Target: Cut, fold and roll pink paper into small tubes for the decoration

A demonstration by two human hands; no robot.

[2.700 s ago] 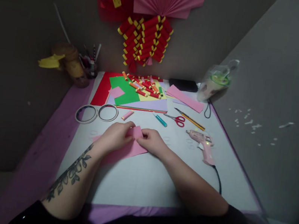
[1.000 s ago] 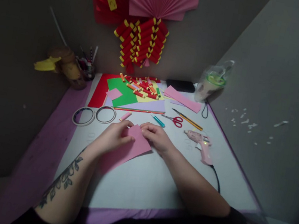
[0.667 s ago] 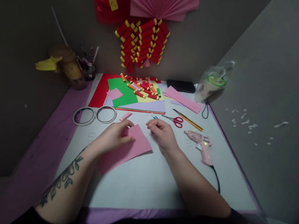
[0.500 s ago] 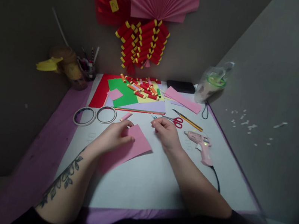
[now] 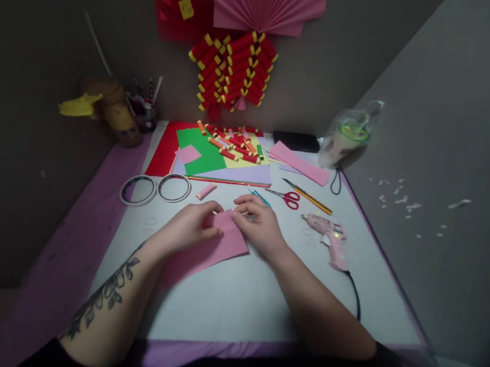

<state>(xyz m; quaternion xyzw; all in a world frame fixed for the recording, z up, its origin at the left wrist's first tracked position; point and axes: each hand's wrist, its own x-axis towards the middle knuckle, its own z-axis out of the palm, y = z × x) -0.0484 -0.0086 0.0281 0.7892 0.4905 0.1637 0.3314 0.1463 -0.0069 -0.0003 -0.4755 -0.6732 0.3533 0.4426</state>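
Observation:
A pink paper sheet (image 5: 229, 240) lies slanted on the white table cover. My left hand (image 5: 194, 225) grips its upper left part, fingers curled at the edge and thumb on top. At the sheet's top corner, my right hand (image 5: 259, 226) is closed, thumb and fingertips pinching the paper. Just beyond the hands are a small pink roll with yellow ends (image 5: 206, 191) and a thin blue tool (image 5: 260, 197), partly hidden by my right fingers. Red-handled scissors (image 5: 291, 200) lie to the right of that tool.
Two tape rings (image 5: 138, 191) lie at the left. A pink glue gun (image 5: 333, 241) with a cord and a yellow cutter (image 5: 312, 200) are at the right. Farther back are coloured sheets (image 5: 206, 162), several small rolls (image 5: 229, 155), a black phone (image 5: 296, 141) and a drink cup (image 5: 347, 141).
My right hand has moved left from beside the blue tool to the pink sheet's top corner and now pinches it. The left hand has hardly moved.

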